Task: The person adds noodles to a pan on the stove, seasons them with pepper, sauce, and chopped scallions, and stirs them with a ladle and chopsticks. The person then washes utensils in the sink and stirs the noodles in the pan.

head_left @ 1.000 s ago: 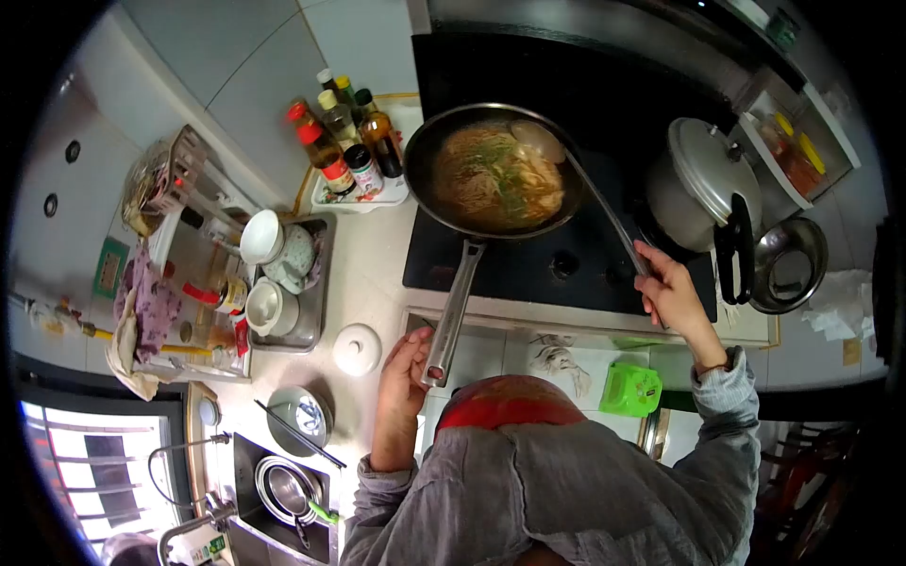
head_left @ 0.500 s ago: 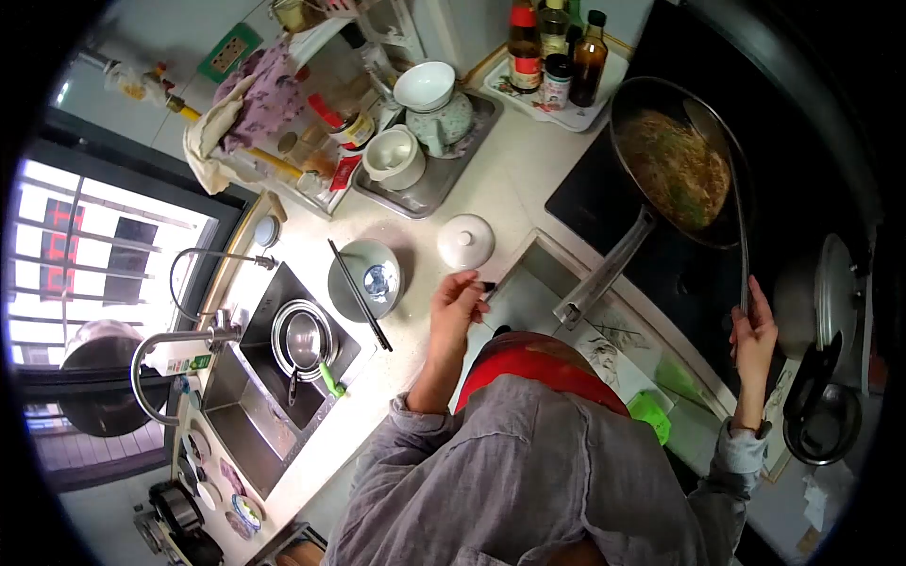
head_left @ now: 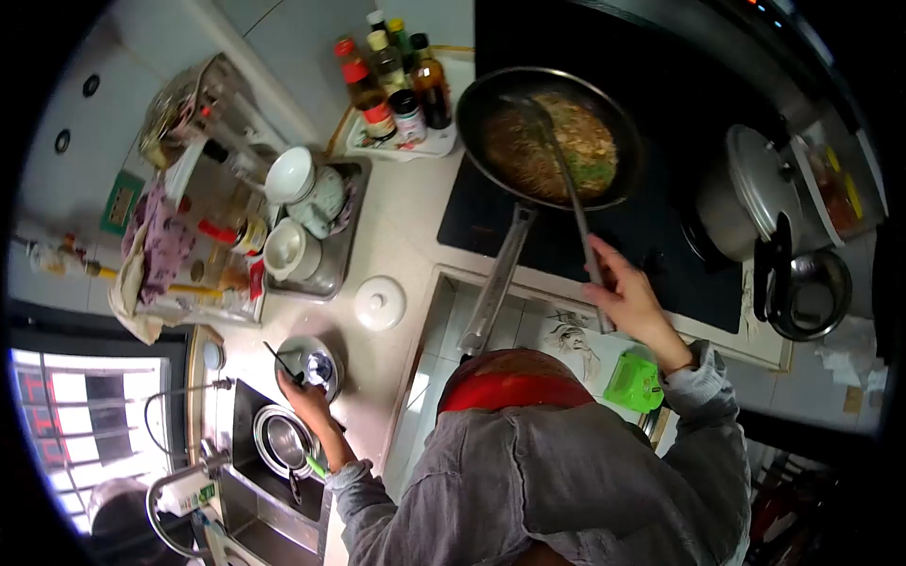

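My right hand point(head_left: 627, 294) holds the long metal handle of a spatula point(head_left: 571, 184), whose head rests in the food. Thin brown noodle-like strands with green bits point(head_left: 552, 151) lie in the frying pan point(head_left: 623, 184) on the cooktop. On the left, my left hand point(head_left: 307, 400) is at the near side of a grey bowl point(head_left: 323, 345), with its fingers closed around dark chopsticks point(head_left: 275, 355) that lie across the rim. A small dark thing by the thumb is too unclear to name. Part of the chopsticks is hidden under the hand.
A white lid point(head_left: 380, 303) lies on the counter beside an open drawer point(head_left: 425, 344). Bottles point(head_left: 432, 90) stand on a tray at the back. The sink point(head_left: 269, 524) holds metal bowls. A large pot point(head_left: 746, 193) stands right of the pan, whose handle point(head_left: 500, 283) points toward me.
My left hand has moved left from beside the lid to the bowl and chopsticks. My right hand has brought the spatula across the pan. The camera view has turned and shifted.
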The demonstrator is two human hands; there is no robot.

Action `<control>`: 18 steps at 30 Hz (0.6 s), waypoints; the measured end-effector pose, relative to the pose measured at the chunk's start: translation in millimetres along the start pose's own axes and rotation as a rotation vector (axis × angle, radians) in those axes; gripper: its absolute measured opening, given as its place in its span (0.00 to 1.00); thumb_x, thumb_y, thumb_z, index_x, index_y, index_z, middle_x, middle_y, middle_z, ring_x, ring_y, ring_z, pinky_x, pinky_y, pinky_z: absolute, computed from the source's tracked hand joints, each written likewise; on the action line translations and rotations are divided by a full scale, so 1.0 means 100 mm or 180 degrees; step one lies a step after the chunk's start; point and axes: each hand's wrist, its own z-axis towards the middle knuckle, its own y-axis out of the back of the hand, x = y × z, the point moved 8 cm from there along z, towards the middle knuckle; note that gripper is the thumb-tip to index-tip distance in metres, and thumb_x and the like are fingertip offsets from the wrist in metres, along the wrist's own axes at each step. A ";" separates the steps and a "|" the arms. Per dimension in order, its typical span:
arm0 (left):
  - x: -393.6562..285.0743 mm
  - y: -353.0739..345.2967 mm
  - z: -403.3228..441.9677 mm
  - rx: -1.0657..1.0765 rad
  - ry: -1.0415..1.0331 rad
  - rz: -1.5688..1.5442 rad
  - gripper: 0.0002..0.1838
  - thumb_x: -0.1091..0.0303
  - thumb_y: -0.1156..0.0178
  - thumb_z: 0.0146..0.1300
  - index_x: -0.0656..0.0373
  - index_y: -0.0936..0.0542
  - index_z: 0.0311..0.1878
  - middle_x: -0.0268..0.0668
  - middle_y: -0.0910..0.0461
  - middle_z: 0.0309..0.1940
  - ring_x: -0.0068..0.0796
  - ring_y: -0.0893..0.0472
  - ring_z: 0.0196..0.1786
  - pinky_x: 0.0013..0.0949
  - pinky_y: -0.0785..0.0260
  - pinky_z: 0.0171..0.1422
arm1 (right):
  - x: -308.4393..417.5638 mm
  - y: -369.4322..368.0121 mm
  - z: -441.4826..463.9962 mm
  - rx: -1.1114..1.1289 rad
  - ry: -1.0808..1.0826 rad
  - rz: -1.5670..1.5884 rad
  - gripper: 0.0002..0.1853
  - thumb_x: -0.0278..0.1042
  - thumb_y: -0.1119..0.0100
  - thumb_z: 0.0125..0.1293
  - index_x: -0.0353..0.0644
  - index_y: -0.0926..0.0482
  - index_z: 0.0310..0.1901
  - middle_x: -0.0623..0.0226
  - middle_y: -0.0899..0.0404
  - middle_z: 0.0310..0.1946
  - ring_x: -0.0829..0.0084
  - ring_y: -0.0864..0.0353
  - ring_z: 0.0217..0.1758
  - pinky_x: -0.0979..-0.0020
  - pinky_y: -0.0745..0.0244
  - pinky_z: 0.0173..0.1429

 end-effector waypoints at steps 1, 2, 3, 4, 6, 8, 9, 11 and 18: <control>0.08 -0.03 0.02 -0.0065 0.0350 -0.0727 0.32 0.87 0.57 0.49 0.60 0.39 0.62 0.43 0.26 0.46 0.24 0.28 0.19 0.23 0.36 0.19 | 0.01 -0.02 0.00 0.0165 -0.0192 0.0110 0.35 0.30 0.38 0.54 0.40 0.42 0.64 0.50 0.28 0.51 0.70 0.22 0.36 0.73 0.27 0.35; -0.04 -0.08 0.03 0.0014 0.0318 -0.1065 0.30 0.87 0.57 0.51 0.61 0.38 0.61 0.42 0.26 0.45 0.22 0.29 0.18 0.22 0.37 0.19 | 0.04 -0.02 -0.01 0.0150 -0.0130 0.0087 0.35 0.30 0.38 0.54 0.39 0.42 0.64 0.50 0.29 0.51 0.70 0.22 0.36 0.73 0.27 0.35; -0.25 -0.10 0.02 0.0093 0.0288 -0.1399 0.29 0.87 0.57 0.52 0.61 0.37 0.60 0.40 0.25 0.43 0.20 0.30 0.18 0.21 0.37 0.19 | 0.07 -0.01 -0.01 0.0138 -0.0066 0.0067 0.35 0.31 0.38 0.54 0.38 0.42 0.63 0.50 0.29 0.52 0.70 0.22 0.37 0.72 0.27 0.35; -0.50 -0.17 -0.01 0.0253 0.0251 -0.1601 0.26 0.86 0.56 0.53 0.62 0.34 0.58 0.38 0.25 0.42 0.17 0.30 0.21 0.19 0.38 0.20 | 0.10 0.00 -0.01 0.0157 -0.0052 0.0043 0.35 0.31 0.38 0.54 0.38 0.42 0.63 0.50 0.29 0.52 0.69 0.23 0.37 0.72 0.27 0.36; -1.19 -0.34 -0.15 0.0838 0.0124 -0.1993 0.25 0.87 0.55 0.54 0.62 0.33 0.58 0.35 0.25 0.42 0.16 0.30 0.25 0.19 0.36 0.26 | 0.18 0.03 -0.01 0.0237 -0.0014 -0.0006 0.35 0.32 0.37 0.55 0.37 0.42 0.63 0.50 0.30 0.53 0.68 0.23 0.37 0.71 0.27 0.37; -1.85 -0.59 -0.36 0.1454 -0.0166 -0.2286 0.25 0.87 0.54 0.55 0.63 0.33 0.59 0.34 0.24 0.42 0.16 0.29 0.28 0.19 0.35 0.31 | 0.24 0.04 -0.03 0.0337 -0.0059 -0.0238 0.35 0.34 0.38 0.55 0.37 0.42 0.63 0.50 0.30 0.52 0.67 0.23 0.36 0.70 0.27 0.38; -2.08 -0.72 -0.46 0.1758 -0.0325 -0.2438 0.25 0.87 0.54 0.56 0.63 0.33 0.59 0.34 0.24 0.42 0.16 0.29 0.29 0.20 0.35 0.33 | 0.26 0.04 -0.03 0.0396 -0.0070 -0.0361 0.36 0.35 0.38 0.55 0.37 0.42 0.63 0.49 0.29 0.52 0.66 0.24 0.36 0.69 0.27 0.39; -2.60 -0.85 -0.70 0.2169 -0.0663 -0.1930 0.24 0.86 0.54 0.57 0.64 0.33 0.58 0.34 0.23 0.41 0.16 0.29 0.31 0.19 0.36 0.35 | 0.28 0.03 -0.04 0.0477 -0.0085 -0.0254 0.35 0.37 0.39 0.56 0.38 0.43 0.63 0.49 0.28 0.49 0.65 0.23 0.35 0.68 0.27 0.40; -2.26 -0.93 -0.59 0.1727 -0.0744 -0.1225 0.23 0.85 0.52 0.57 0.56 0.28 0.56 0.32 0.23 0.36 0.14 0.30 0.30 0.19 0.37 0.33 | 0.05 0.08 -0.04 0.0072 -0.0035 -0.0269 0.29 0.38 0.43 0.60 0.47 0.39 0.63 0.60 0.24 0.46 0.73 0.21 0.37 0.71 0.26 0.40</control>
